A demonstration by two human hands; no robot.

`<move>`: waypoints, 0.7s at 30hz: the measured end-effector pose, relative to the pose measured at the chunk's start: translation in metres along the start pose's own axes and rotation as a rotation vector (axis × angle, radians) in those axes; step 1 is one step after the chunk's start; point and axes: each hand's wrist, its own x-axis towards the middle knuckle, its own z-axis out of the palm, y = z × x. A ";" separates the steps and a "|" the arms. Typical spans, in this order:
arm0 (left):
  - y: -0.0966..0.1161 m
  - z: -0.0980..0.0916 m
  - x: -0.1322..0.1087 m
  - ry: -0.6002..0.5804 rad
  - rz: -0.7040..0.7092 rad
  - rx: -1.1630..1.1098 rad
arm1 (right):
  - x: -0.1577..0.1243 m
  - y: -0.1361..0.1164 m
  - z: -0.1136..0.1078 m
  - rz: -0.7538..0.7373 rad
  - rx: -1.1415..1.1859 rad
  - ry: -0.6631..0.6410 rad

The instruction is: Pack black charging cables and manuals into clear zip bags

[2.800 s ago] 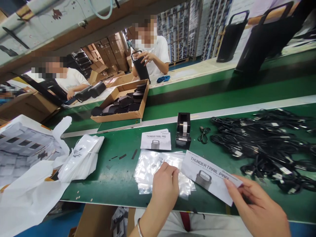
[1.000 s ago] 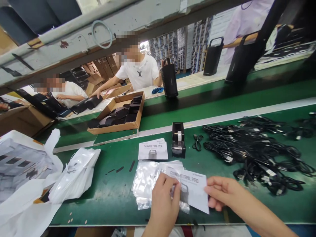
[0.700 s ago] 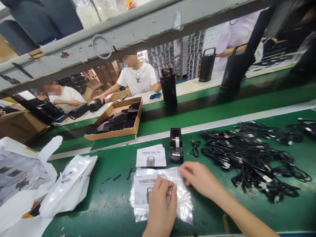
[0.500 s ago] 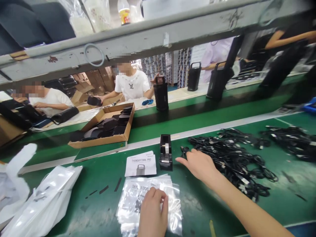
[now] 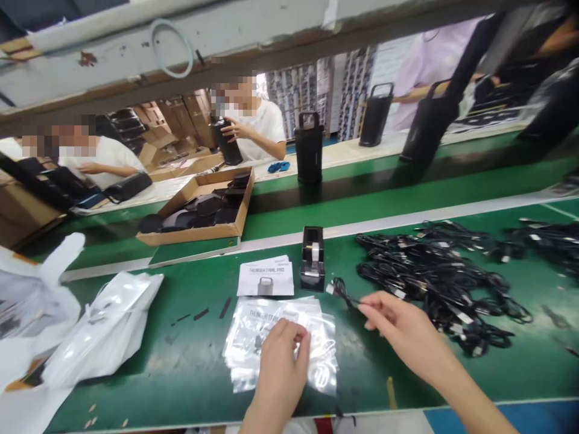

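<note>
My right hand pinches one end of a bundled black USB cable, its light connector pointing toward the tape dispenser. Right of it spreads a heap of similar black cables. Over a stack of clear plastic bags with printed sheets inside, my left hand is closed, fingertips pinching at the top bag; the exact grip is partly hidden by the hand. Behind the bags lie printed manuals reading "Thunder Trail Pro". Beside them stands a black tape dispenser.
White bags lie at the left. A cardboard tray of dark pieces sits beyond, near the green belt carrying black handled speakers. Co-workers sit across it; one holds a speaker. A grey shelf beam crosses above.
My right hand has drawn a cable away from the heap, toward me. My left hand stays on the bags. The view has tilted down, and a co-worker across now handles a speaker.
</note>
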 end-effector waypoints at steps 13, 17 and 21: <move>0.006 -0.009 -0.010 0.022 -0.052 -0.304 | -0.018 -0.016 0.031 -0.207 0.119 -0.099; 0.010 -0.017 -0.011 -0.003 -0.035 -0.305 | -0.017 -0.031 0.037 -0.253 0.044 -0.087; 0.010 -0.018 -0.011 0.033 -0.038 -0.303 | -0.015 -0.045 0.040 -0.244 0.099 -0.133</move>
